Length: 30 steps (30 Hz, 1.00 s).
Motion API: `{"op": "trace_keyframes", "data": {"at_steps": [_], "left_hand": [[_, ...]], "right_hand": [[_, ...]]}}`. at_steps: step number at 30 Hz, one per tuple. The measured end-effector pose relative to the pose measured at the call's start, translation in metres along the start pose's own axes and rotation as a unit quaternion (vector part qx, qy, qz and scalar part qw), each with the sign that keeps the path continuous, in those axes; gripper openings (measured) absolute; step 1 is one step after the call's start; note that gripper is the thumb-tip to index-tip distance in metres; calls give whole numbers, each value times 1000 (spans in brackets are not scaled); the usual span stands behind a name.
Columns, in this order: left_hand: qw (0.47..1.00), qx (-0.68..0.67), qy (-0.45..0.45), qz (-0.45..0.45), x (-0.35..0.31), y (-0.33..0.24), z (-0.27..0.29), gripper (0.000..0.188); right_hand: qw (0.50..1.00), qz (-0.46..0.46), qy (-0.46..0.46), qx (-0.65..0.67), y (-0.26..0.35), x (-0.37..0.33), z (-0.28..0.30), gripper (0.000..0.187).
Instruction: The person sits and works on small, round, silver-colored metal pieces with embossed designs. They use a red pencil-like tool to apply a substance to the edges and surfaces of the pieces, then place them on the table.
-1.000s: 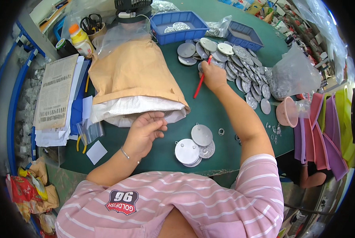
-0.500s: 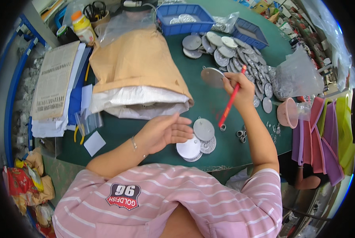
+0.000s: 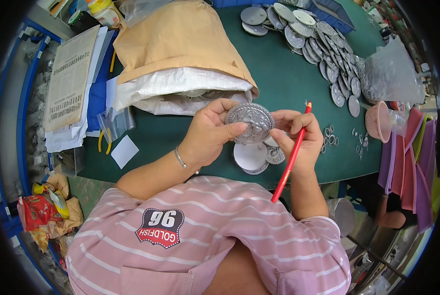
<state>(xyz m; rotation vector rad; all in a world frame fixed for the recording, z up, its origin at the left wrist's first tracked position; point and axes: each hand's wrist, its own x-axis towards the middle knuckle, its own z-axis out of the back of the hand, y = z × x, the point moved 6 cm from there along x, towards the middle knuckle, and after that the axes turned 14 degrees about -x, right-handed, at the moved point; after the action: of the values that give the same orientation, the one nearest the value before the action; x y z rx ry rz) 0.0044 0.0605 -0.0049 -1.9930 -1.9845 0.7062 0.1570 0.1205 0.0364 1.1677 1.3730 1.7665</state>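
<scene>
A round silver-grey medallion (image 3: 252, 122) with a raised relief face is gripped at its left edge between the thumb and fingers of my left hand (image 3: 206, 132). At its right edge are the fingertips of my right hand (image 3: 301, 140); whether they pinch it, I cannot tell. A red pencil (image 3: 291, 162) is tucked in that same hand, slanting down toward my shirt. Just below the medallion, a few similar discs (image 3: 249, 157) lie stacked on the green table (image 3: 200, 184), partly covered by it. One of these shows a smooth plain side.
A large tan sack (image 3: 180, 42) with a white lining gapes toward me, discs inside. Many discs lie in a pile (image 3: 328, 51) at the far right. Small metal rings (image 3: 330, 139), a pink cup (image 3: 377, 122) and a clear bag (image 3: 394, 73) sit right; papers (image 3: 70, 81) sit left.
My right hand has brought a disc from near the pile back toward me, and it now shows its relief face. My left hand has risen from beside the stack and closed on it.
</scene>
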Motion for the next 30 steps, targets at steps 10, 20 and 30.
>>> {"op": "trace_keyframes", "data": {"at_steps": [10, 20, 30], "left_hand": [[974, 185, 45, -126, -9, -16, -19, 20], [902, 388, 85, -171, -4, -22, -11, 26], [863, 413, 85, -278, -14, -35, -21, 18]], "right_hand": [[990, 97, 1, -99, 13, 3, -9, 31], [993, 51, -37, 98, -9, 1, -2, 30], [998, 63, -15, 13, -7, 4, 2, 32]]}}
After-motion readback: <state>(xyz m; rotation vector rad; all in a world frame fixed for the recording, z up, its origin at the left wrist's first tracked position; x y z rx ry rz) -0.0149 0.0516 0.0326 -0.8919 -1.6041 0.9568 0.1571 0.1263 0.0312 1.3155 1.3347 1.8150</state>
